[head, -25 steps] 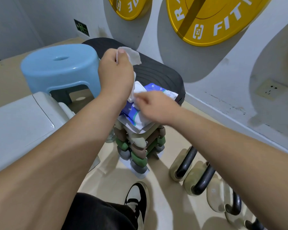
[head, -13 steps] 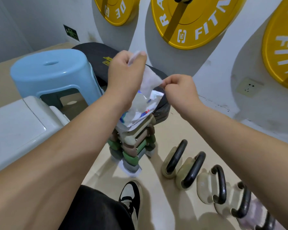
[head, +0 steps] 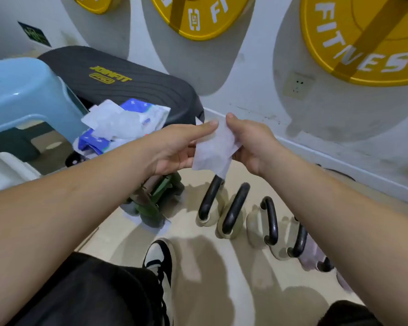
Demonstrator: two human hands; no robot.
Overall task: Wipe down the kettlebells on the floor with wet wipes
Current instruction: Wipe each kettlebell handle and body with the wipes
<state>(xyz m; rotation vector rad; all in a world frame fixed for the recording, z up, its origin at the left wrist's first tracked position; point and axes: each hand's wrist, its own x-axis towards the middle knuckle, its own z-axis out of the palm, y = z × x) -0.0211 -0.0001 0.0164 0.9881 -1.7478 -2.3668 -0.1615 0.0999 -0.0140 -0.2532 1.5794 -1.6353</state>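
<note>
— Head view, nearest first: what is underfoot?

— A black-and-white shoe [head: 159, 260] on the pale floor [head: 222, 290], and just past it the kettlebells [head: 233, 208] stand in a row toward the right, cream bodies with black loop handles. The far end of the row is hidden behind the right forearm.

— How would they handle?

— Heavy and rigid, I'd judge, so they should stay put under a rub. The smooth handles are the natural place to steady one while wiping the body.

— And the wipe?

— The wet wipe [head: 213, 149] hangs above the first kettlebell's handle, stretched between both hands. The left hand [head: 177, 149] pinches its left edge, fingers closed on it; the right hand [head: 250, 142] grips the right edge the same way. It looks thin, limp and damp, likely to tear or bunch, so spreading it flat over the palm would suit it better than pinching.

— Farther back?

— The wipes pack [head: 125, 123], blue and white, lies open on a stack of coloured blocks [head: 158, 196]; its print is too small to read. Behind it, a blue stool [head: 28, 95] and a black step platform [head: 132, 83] marked "JOINFIT" in yellow. On the wall, yellow weight plates [head: 368, 38] read "FITNESS" in white.
</note>
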